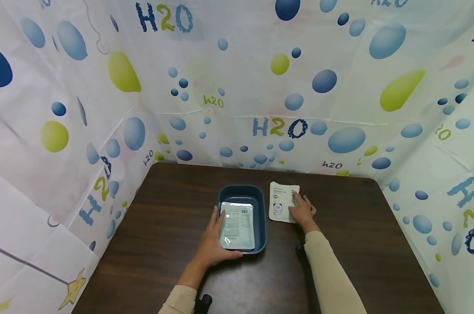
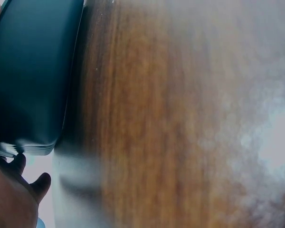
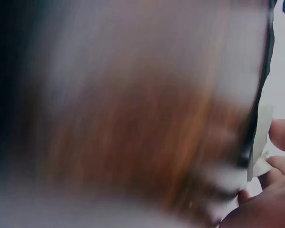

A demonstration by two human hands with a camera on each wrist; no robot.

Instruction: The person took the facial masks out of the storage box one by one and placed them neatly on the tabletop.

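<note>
A dark blue rectangular tray (image 1: 261, 226) stands on the table, with a pale green, shiny flat sachet (image 1: 237, 224) lying in it, printed with small text. My left hand (image 1: 214, 245) rests at the tray's near left corner, its fingers stretched along the left side and its thumb along the front rim. To the right of the tray is a white flat sachet (image 1: 279, 203) with a cartoon bear on it. At its right edge my right hand (image 1: 303, 212) pinches it. The right wrist view shows the sachet's edge (image 3: 261, 135) between thumb and fingers.
Dark brown wooden table (image 1: 162, 218) extends around the tray on all sides. A white curtain (image 1: 237, 69) with blue and green dots and "H2O" lettering hangs behind the table and along both sides.
</note>
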